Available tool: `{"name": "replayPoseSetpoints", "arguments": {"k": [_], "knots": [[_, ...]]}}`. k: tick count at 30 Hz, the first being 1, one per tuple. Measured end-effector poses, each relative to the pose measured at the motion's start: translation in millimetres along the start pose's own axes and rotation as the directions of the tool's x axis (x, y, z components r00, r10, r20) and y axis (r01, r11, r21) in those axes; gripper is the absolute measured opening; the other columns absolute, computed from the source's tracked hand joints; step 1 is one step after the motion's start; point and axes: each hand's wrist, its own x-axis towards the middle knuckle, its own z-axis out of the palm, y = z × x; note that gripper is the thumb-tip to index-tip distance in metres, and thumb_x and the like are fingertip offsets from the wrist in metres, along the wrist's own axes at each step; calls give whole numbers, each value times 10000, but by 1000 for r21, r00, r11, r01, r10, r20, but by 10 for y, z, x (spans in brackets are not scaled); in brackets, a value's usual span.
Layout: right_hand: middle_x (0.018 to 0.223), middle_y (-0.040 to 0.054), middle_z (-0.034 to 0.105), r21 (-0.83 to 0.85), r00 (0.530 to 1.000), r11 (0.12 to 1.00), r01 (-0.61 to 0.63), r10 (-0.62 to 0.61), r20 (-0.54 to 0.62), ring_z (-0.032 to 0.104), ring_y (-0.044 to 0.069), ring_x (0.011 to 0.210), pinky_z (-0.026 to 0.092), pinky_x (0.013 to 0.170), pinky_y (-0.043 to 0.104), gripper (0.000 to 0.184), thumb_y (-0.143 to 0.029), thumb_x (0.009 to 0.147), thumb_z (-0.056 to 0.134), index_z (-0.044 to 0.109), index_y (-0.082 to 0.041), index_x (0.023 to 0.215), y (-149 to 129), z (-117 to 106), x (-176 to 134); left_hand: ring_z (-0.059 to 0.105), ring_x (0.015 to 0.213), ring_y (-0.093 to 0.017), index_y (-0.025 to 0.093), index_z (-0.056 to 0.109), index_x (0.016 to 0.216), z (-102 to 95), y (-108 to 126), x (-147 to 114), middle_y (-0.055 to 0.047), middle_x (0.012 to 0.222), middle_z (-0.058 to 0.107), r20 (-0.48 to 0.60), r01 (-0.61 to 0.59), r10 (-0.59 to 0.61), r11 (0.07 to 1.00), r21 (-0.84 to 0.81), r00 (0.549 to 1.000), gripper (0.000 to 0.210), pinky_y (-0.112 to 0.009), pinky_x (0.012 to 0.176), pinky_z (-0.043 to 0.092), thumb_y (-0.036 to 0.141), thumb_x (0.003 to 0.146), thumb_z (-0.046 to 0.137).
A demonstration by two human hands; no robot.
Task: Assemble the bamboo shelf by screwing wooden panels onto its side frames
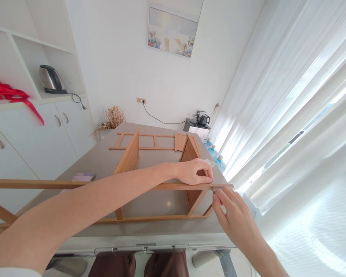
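A wooden shelf frame (pixel 127 154) lies on its side on the table, its long rails running left to right and its panels standing upright between them. My left hand (pixel 194 172) reaches across and rests on the near upper rail (pixel 173 186) by its right end. Its thumb and fingertips come together at the rail; anything between them is hidden. Just below, my right hand (pixel 233 211) pinches a small metal piece (pixel 213 190) against the underside of that rail end. Too little of the piece shows to tell its kind.
Another ladder-like wooden frame (pixel 147 141) lies farther back on the grey table (pixel 158 202). A kettle (pixel 52 80) and red cloth (pixel 5 90) sit on the left shelves. White curtains (pixel 276 96) hang at the right, with water bottles (pixel 219 159) on the floor beside them.
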Motion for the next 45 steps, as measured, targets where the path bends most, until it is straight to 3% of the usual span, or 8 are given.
{"name": "replayPoseSetpoints", "arguments": {"k": [7,12,16,18,22,28,34,45], "knots": [[930,59,715,626,889,659,-417,438,133,677,215,859,532,750,316,318,-471,1019,380,608,-250,1007,-231,334,-176,468,1302,-226,214,650,956,-2,15,6,-44,1172,653,-3,-2,2,1000,20,1000,143,-394,1124,360,319,940,554],[1008,95,723,898,793,216,-382,575,199,716,238,902,576,816,385,368,-545,983,452,607,-214,1019,-468,474,-131,453,1320,-217,215,645,964,-1,29,6,-44,1172,653,0,-1,1,1000,29,1000,143,-382,1135,347,319,942,550],[974,84,714,947,767,108,-304,617,176,712,222,881,574,832,400,359,-526,993,444,596,-202,1013,-576,552,-111,444,1326,-227,208,647,958,5,22,2,-58,1190,645,-7,2,-2,1000,10,1000,149,-394,1130,353,323,940,554],[936,69,703,934,768,182,-307,627,130,698,204,847,560,835,388,351,-503,1009,415,598,-204,1011,-586,590,-133,429,1342,-227,210,644,960,9,13,1,-59,1197,643,-5,2,-2,1000,3,1000,141,-398,1137,344,318,938,557],[765,15,602,769,832,549,-326,553,-43,573,159,672,478,637,290,292,-411,1022,394,607,-220,962,-480,591,-226,424,1351,-217,219,639,967,8,10,-1,-49,1198,643,1,5,-5,1000,-2,1000,144,-399,1156,317,334,943,555],[779,26,464,305,950,947,-97,180,-256,447,180,721,380,662,334,232,-209,971,433,501,-217,748,-112,320,-235,412,1362,-216,223,641,945,-1,33,-4,-38,1193,648,10,4,-4,1000,3,1000,149,-380,1148,324,336,950,544],[770,12,429,51,990,998,25,-17,-137,422,180,740,366,709,359,215,-144,945,445,450,-217,742,21,102,-64,444,1332,-226,224,633,948,20,-12,-1,-44,1177,647,-8,-24,24,1000,-5,1000,143,-388,1128,350,342,944,553],[768,9,418,-25,993,997,75,-77,-88,394,165,719,345,703,339,231,-135,944,432,446,-204,724,60,51,17,426,1336,-233,218,631,944,11,-9,1,-44,1161,643,4,-8,8,1000,5,1000,167,-397,1136,344,359,951,542]]}}
